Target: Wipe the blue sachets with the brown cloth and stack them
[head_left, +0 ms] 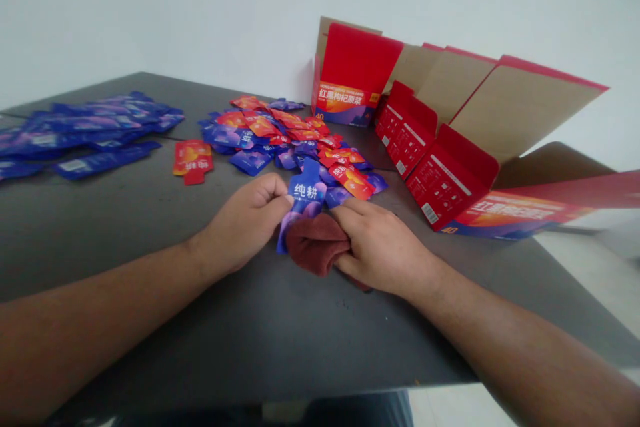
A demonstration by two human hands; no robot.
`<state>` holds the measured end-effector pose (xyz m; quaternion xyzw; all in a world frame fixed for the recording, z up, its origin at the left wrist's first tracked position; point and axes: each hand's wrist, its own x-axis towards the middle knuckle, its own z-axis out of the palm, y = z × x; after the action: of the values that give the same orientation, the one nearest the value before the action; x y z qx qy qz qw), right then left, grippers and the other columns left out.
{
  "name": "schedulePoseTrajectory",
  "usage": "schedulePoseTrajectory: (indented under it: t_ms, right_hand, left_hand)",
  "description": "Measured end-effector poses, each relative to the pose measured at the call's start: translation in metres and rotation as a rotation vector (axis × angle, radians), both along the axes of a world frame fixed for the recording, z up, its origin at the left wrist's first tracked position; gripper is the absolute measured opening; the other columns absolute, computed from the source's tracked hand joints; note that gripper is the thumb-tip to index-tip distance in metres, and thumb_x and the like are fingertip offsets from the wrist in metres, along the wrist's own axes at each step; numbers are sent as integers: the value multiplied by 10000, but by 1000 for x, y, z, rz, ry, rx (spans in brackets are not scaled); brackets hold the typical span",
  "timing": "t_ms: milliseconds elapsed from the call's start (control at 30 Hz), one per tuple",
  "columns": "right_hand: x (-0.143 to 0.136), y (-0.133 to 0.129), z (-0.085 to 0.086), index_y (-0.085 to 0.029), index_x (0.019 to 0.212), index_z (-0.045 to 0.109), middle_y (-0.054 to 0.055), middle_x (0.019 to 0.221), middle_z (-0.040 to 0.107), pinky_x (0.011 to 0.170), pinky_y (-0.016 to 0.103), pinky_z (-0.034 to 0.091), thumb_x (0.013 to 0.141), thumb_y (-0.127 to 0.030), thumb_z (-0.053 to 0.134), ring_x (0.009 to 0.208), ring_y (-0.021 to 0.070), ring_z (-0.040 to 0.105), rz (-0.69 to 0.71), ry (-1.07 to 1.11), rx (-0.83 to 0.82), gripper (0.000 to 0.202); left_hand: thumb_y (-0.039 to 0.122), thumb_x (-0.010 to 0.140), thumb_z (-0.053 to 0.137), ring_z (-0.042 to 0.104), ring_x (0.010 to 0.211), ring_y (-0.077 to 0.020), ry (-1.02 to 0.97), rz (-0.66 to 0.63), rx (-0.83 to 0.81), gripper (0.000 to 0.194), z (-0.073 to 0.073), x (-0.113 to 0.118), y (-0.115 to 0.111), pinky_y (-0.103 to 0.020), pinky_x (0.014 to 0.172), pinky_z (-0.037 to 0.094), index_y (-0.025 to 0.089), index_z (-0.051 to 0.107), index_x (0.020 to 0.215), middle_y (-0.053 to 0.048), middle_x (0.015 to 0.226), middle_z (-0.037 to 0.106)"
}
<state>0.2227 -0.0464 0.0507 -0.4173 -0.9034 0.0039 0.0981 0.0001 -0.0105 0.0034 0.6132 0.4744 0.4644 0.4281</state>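
Observation:
Between thumb and curled fingers, my left hand (250,217) pinches the left edge of a blue sachet (306,192) with white lettering. A bunched brown cloth (316,243) is gripped in my right hand (383,247) and covers the sachet's lower right part. Just beyond both hands spreads a loose heap of small sachets, among them a red-orange sachet (353,180) and a blue sachet (253,160). One red-orange sachet (193,159) lies apart, left of the heap.
Long blue packets (95,121) are piled at the far left of the dark table (200,340). To the right stand several red boxes with raised flaps, including a back box (345,73) and a near box (520,213). A white wall (200,7) rises behind.

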Motion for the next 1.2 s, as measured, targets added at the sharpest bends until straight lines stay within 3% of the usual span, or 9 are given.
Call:
schedulePoseTrajectory:
  t_ms: [167, 333, 467, 567, 700, 900, 1100, 1200]
  right_hand:
    - [-5, -4, -1, -195, 1016, 614, 51, 959, 624, 784, 332, 452, 854, -296, 642, 902, 213, 581, 105, -26, -15, 192]
    - [-5, -5, -1, -190, 986, 603, 58, 965, 620, 785, 334, 456, 853, -277, 620, 904, 216, 584, -10, 26, 32, 159]
    - [-7, -8, -2, -192, 989, 601, 58, 971, 625, 806, 341, 458, 864, -295, 621, 918, 220, 586, 63, -2, 13, 163]
    - [-9, -10, -3, -192, 1009, 604, 58, 981, 627, 812, 346, 457, 864, -299, 625, 923, 222, 585, 89, -21, 8, 182]
    - [-10, -9, -3, -190, 987, 595, 59, 972, 617, 788, 346, 455, 866, -297, 610, 909, 222, 583, 7, -3, 34, 162]
    - [-10, -10, -4, -200, 984, 592, 48, 968, 609, 800, 353, 455, 873, -314, 621, 896, 220, 576, 92, -33, 45, 161]
    - [-7, -9, -3, -187, 1003, 600, 59, 969, 614, 795, 349, 457, 861, -295, 624, 905, 222, 582, 0, 13, 56, 180]
    - [-9, -9, -4, -196, 990, 595, 54, 975, 621, 800, 343, 458, 859, -301, 639, 915, 220, 583, 94, -8, 28, 174]
  left_hand:
    - [292, 889, 582, 436, 603, -141, 173, 23, 85, 194, 7, -1, -3, -289, 551, 345, 208, 516, 726, 18, 651, 509]
    - [285, 899, 553, 495, 677, -150, 272, 11, 151, 192, 13, 0, -5, -294, 613, 370, 204, 507, 731, 16, 700, 559]
    - [265, 895, 534, 525, 707, -157, 350, -10, 178, 178, 16, 0, -7, -305, 663, 385, 202, 504, 732, 12, 728, 584]
    - [268, 891, 532, 540, 721, -166, 373, -7, 183, 180, 18, 0, -8, -311, 677, 385, 203, 499, 727, 7, 737, 594]
    - [270, 884, 529, 542, 738, -168, 386, 23, 201, 176, 20, 0, -8, -315, 698, 389, 200, 497, 725, 2, 763, 594]
    - [269, 887, 519, 540, 729, -169, 449, 19, 173, 171, 22, 1, -10, -318, 693, 389, 202, 494, 732, 5, 747, 588]
    - [275, 891, 519, 546, 741, -168, 449, 29, 182, 176, 22, 2, -11, -317, 695, 395, 202, 502, 733, 4, 761, 596]
    - [264, 882, 517, 544, 731, -167, 445, 15, 164, 173, 23, 2, -11, -314, 680, 390, 202, 496, 722, 5, 743, 593]
